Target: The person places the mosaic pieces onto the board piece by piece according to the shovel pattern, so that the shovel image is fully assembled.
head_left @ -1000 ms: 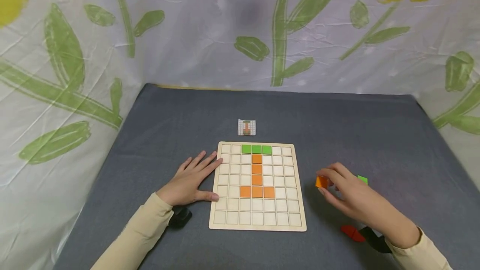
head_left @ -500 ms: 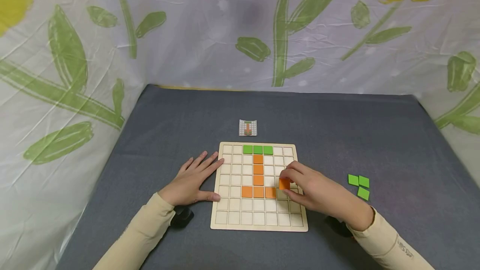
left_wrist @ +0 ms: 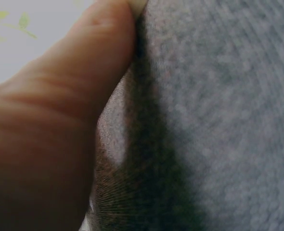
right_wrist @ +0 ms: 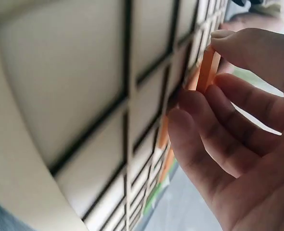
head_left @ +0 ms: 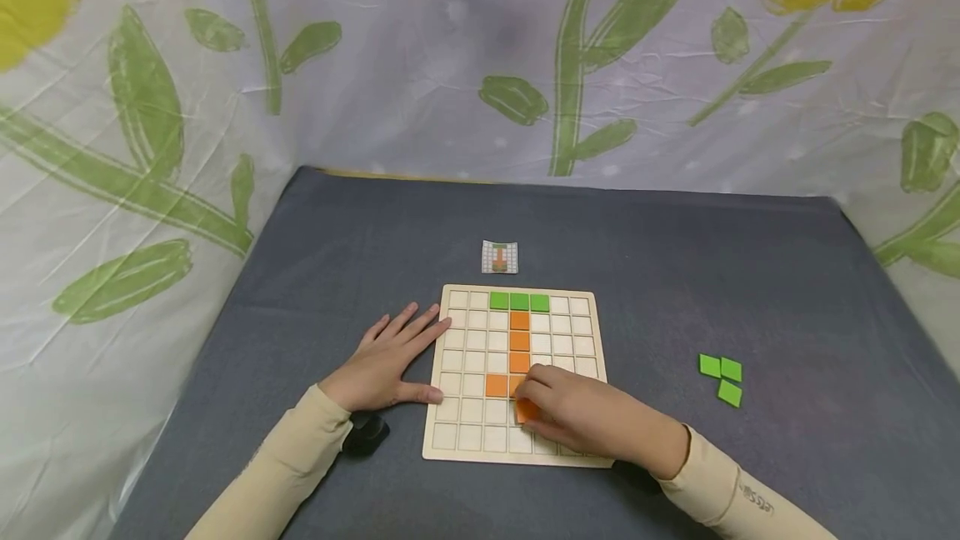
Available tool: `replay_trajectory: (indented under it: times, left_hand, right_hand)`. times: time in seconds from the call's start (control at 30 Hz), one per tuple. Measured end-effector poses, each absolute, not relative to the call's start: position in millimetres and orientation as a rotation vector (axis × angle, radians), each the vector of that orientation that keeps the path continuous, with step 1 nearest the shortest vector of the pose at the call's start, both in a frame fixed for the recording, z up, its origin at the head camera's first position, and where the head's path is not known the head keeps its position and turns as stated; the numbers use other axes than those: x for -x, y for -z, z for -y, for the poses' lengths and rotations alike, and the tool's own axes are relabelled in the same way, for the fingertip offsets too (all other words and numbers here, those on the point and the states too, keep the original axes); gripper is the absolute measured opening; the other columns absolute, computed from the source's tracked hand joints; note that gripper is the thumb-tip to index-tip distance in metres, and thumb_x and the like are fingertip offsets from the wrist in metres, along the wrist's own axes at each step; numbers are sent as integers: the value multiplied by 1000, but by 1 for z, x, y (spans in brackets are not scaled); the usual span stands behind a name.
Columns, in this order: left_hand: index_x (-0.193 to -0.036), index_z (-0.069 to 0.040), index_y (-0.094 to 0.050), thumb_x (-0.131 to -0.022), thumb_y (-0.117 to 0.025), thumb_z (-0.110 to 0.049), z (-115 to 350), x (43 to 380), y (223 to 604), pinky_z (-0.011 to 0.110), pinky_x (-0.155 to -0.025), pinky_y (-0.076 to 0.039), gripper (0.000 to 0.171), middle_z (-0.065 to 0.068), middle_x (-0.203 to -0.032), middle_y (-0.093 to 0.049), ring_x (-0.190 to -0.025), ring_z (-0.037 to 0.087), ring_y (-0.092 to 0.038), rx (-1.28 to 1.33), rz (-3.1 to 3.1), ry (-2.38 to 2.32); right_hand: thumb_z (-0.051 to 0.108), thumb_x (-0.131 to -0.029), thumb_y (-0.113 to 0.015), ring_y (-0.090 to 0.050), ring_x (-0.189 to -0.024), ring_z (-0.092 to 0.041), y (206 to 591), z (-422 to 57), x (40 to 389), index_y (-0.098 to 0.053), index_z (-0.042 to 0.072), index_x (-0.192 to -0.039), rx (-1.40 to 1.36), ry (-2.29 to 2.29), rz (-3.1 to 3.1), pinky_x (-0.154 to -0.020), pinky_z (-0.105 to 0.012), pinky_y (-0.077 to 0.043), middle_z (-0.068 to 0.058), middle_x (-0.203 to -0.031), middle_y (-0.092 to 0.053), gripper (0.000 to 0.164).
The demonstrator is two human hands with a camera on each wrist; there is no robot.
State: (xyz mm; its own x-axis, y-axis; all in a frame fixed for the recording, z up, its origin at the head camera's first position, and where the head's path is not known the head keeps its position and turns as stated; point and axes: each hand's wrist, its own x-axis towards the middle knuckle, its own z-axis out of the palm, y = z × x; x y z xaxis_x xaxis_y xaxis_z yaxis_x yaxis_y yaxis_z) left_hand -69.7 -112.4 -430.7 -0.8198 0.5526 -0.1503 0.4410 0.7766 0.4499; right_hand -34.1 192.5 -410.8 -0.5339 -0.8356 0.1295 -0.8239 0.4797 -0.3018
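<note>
A pale wooden grid board [head_left: 446,437] lies in front of me. Green square tiles [head_left: 519,302] fill part of its far row; below them runs a column of orange tiles [head_left: 519,342], with more orange at its foot, partly covered by my right hand [head_left: 588,411]. That hand pinches an orange tile [right_wrist: 208,70] between thumb and fingers, just nearer to me than the column's foot. In the right wrist view the tile stands tilted on edge against the grid. My left hand [head_left: 386,361] lies spread, fingertips and thumb touching the board's left edge.
Behind the board lies a small printed card [head_left: 499,257] with a grid pattern. Several loose green tiles [head_left: 709,365] lie to the right on the dark tablecloth [head_left: 675,273]. A flower-printed curtain [head_left: 420,65] hangs behind and beside the table.
My right hand has carried the orange tile leftward from the table's right side onto the board. The red pieces near that wrist are now out of sight. My left hand has stayed in place.
</note>
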Motion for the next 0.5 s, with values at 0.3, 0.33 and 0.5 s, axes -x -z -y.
replay_trajectory:
  times: [0.3,0.33,0.5]
  left_hand:
    - [-153,-20,-27,-76,-72,-58,113,69,432,62,-112,-10,97,9,-159,-23,-146,36,-14,-762,-2696,-590]
    - [-153,-19,-28,-76,-72,-58,113,69,432,62,-112,-11,97,9,-158,-23,-146,36,-14,-763,-2695,-591]
    - [-153,-20,-27,-76,-71,-59,113,69,433,62,-112,-10,97,8,-159,-22,-147,36,-13,-763,-2694,-581]
  right_hand:
    - [25,-90,-68,-57,-83,-5,417,-186,28,-62,16,-99,1527,453,-2741,-73,-19,-51,7,-98,-57,14]
    - [25,-90,-68,-56,-83,-5,417,-185,28,-62,16,-99,1530,443,-2744,-73,-19,-50,6,-98,-57,14]
    - [24,-90,-69,-54,-81,-5,418,-184,29,-61,16,-93,1570,426,-2753,-72,-19,-49,7,-96,-55,12]
